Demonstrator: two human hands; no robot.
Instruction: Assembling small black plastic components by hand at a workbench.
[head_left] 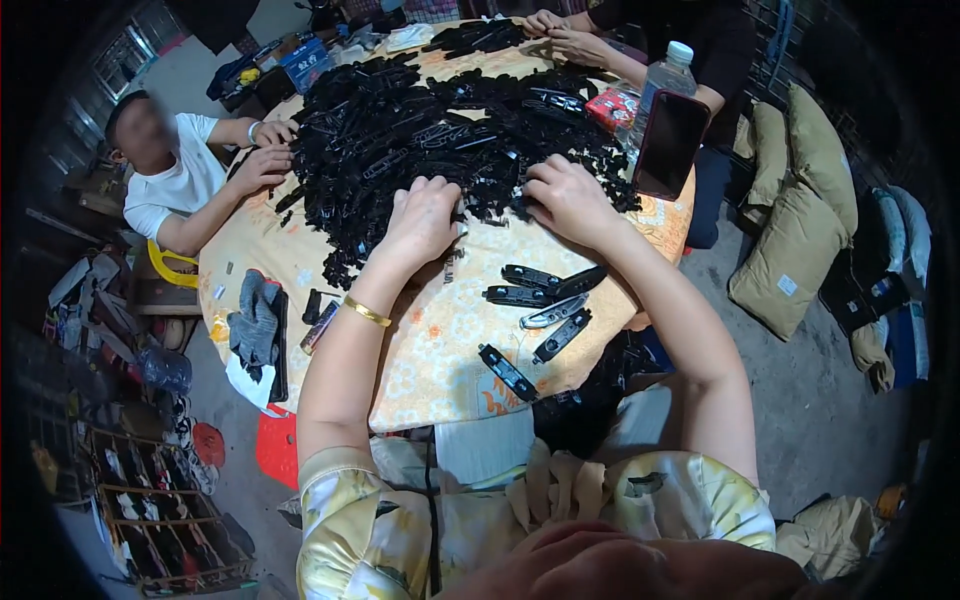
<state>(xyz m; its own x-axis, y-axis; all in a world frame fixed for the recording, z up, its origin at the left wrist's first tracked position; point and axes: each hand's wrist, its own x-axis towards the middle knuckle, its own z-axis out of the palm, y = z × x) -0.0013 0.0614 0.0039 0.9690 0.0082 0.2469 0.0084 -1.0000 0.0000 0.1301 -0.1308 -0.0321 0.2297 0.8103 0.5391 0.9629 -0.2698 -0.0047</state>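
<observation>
Heap of small black parts (pixel 400 135) spreads over the round table (pixel 430 375), 10 to 2 o'clock, seated worker at 6. Left hand (pixel 427 218) at the heap's near edge, fingers curled, half closed; right hand (pixel 570 203) opposite it, also bent-fingered, tips by a tiny pale bit. From where I stand, can't tell whether either grips anything. Several longer black pieces (pixel 508 371) lie loose at 5 o'clock. Dark phone (pixel 670 147) leans against clear bottle (pixel 678 75), 2 o'clock. Grey glove (pixel 258 325), 8 o'clock. Co-worker in white (pixel 165 190) at 9, hands touching heap's edge.
</observation>
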